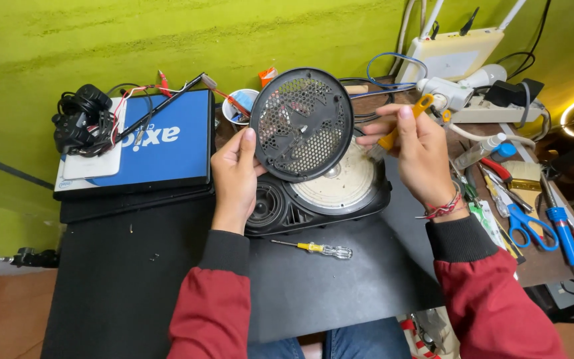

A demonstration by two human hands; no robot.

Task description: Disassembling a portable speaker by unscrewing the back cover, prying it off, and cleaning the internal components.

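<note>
Head view, looking down at my two hands over a black mat [167, 279]. My left hand [234, 176] pinches the left rim of a round black grille [301, 124], thumb on the near face, fingers curled behind it, and holds it upright and tilted above the speaker box [320, 196]. My right hand [420, 156] is closed around a brush with an orange handle [403, 126]; the handle sticks up past the fingers and the bristle end points at the right edge of the grille, touching it or just beside it, I cannot tell which.

The speaker box lies directly under both hands, its pale round cone exposed below the grille and a small black driver near my left wrist. A small screwdriver with a yellow and clear handle [317, 248] lies on the mat just below the box, between my forearms.

Left of my left hand sits a blue box [161, 143] with a tangle of black cables [81, 119] on it. Behind the grille stands a paper cup [237, 106]. Right of my right hand lie blue scissors [529, 226] and a blue-handled tool [561, 233]; farther back, a white router [450, 56] and a power strip [499, 110].
</note>
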